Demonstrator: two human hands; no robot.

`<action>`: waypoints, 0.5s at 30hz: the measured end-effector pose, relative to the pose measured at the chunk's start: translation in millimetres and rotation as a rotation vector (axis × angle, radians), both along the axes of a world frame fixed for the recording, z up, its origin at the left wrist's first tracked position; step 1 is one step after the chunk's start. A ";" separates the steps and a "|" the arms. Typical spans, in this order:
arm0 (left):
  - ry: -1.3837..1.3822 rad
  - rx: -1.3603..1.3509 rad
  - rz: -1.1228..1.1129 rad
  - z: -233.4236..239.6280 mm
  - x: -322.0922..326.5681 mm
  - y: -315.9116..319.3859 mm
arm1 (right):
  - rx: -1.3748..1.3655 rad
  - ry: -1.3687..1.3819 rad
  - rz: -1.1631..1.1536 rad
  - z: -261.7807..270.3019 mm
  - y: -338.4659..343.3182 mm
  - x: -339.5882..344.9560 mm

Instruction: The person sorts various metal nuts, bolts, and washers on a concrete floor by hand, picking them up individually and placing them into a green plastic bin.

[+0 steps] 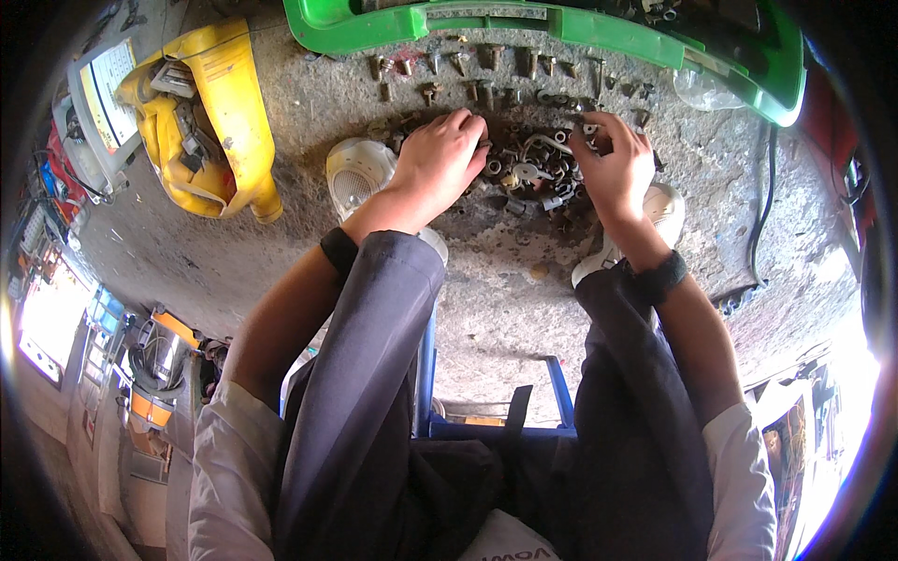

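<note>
A heap of loose metal nuts, washers and small brackets [537,168] lies on the rough concrete floor between my shoes. My left hand [443,158] is at the heap's left side, palm down with its fingers bent; whether something is pinched in the fingertips cannot be told. At the right side, my right hand [616,158] has thumb and forefinger curled towards each other near a small dark piece, and its hold is unclear. Beyond the heap, bolts and screws [495,56] stand or lie in loose rows, with several more bolts [485,91] in a nearer row.
A green plastic crate [491,17] with metal parts inside spans the far edge. A cut yellow plastic container [242,119] holding metal parts lies to the left. A crumpled clear plastic piece [705,91] touches the crate's right side. A black cable [766,210] runs along the floor at right.
</note>
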State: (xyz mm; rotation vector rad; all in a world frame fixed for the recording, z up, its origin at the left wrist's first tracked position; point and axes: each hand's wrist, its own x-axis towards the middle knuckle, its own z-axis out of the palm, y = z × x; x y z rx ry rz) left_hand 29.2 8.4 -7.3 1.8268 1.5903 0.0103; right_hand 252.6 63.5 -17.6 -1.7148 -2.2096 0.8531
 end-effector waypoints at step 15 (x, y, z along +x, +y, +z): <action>-0.049 -0.011 0.028 -0.7 -0.5 -0.6 | 0.188 -0.035 0.063 -9.9 14.8 21.6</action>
